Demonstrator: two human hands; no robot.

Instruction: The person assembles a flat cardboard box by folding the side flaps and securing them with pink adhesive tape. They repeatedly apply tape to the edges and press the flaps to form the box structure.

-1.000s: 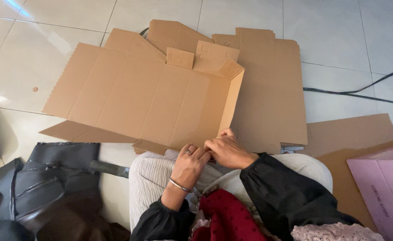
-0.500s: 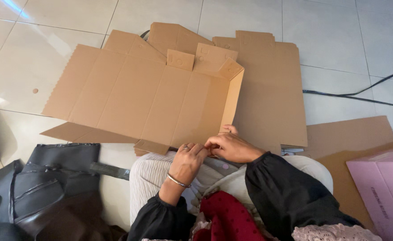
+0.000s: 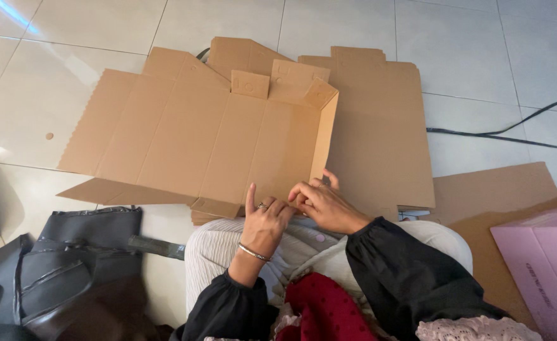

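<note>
Head view: both hands, left (image 3: 264, 218) and right (image 3: 324, 205), pinch the near edge of a flat carton (image 3: 209, 136) on the tiled floor (image 3: 89, 25), apparently to fold a flap. A black bag (image 3: 63, 265) lies left of the carton, a pink box (image 3: 547, 265) right.

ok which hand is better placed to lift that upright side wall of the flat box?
Probably right. The right hand sits at the foot of the upright side wall of the cardboard box; the left hand rests further left on the near edge.
</note>
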